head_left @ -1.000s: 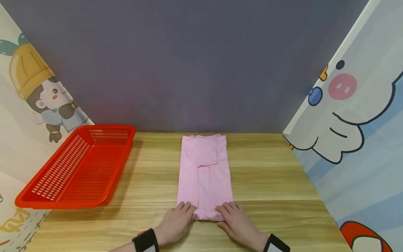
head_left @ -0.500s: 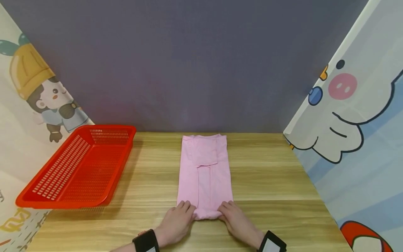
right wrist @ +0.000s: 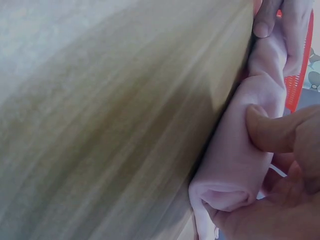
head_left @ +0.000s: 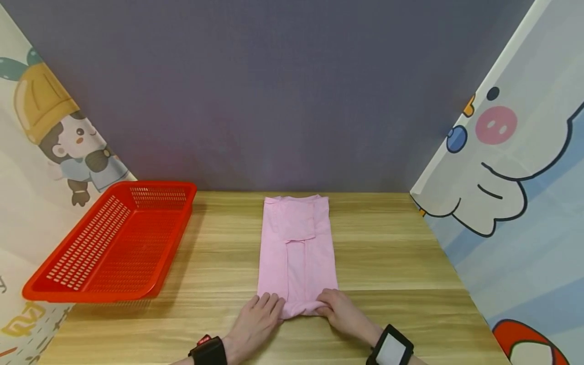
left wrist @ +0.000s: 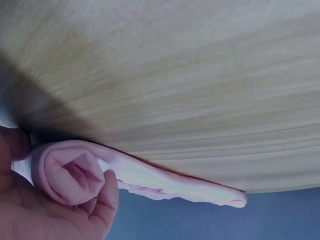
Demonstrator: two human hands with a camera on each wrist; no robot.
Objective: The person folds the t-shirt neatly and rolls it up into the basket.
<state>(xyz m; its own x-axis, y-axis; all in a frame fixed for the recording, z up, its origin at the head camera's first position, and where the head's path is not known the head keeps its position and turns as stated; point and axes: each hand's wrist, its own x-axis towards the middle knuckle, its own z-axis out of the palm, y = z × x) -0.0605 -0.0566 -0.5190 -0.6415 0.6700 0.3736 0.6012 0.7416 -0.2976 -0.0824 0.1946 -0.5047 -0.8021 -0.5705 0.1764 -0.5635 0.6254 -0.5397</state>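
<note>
A pink garment point(head_left: 296, 263), folded into a long strip, lies flat at the middle of the table with a squarish flap near its far end. Its near end is rolled up, and the roll shows as a spiral of cloth point(left wrist: 75, 172) in the left wrist view. My left hand point(head_left: 259, 320) grips the roll's left end, fingers over the top. At the other end my right hand point(head_left: 345, 315) holds it, thumb point(right wrist: 272, 131) pressed on the near side and fingers curled around the far side. Part of the roll's ends is hidden behind the hands.
A red plastic basket point(head_left: 86, 295) with slotted walls stands at the left of the wooden table point(head_left: 388, 253). A dark grey panel point(head_left: 292, 101) rises behind the table. Printed cartoon sheets point(head_left: 534, 203) flank both sides.
The near roll has turned slightly and its edge sits a little farther from me. My right hand has shifted slightly, with its wrist turned more; my left wrist has moved a little.
</note>
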